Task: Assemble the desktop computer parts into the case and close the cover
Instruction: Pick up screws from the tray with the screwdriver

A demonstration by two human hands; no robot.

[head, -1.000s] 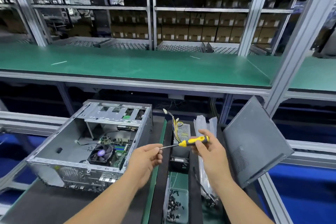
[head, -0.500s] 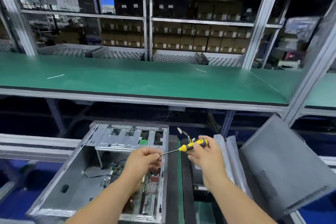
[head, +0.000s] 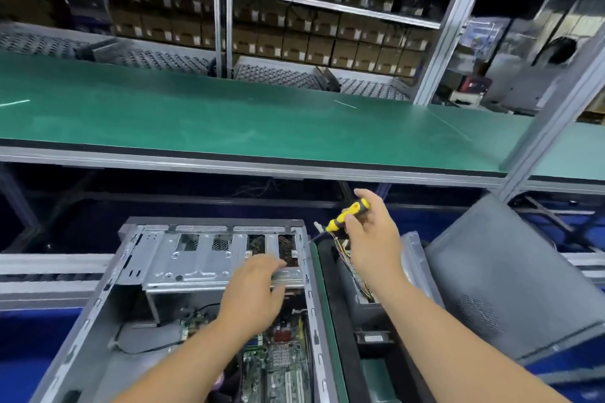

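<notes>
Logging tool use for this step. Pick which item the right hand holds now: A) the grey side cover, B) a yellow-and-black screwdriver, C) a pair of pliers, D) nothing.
B: the right hand grips a yellow-and-black screwdriver by its handle, shaft angled down toward the open computer case.

Two hands work at an open computer case.

The right hand holds a yellow and black screwdriver with its tip pointing down at the top right corner of the gray case. The left hand reaches over the case with its fingers spread, above the green board inside. A gray cover leans off to the right. A green shelf runs behind.
</notes>
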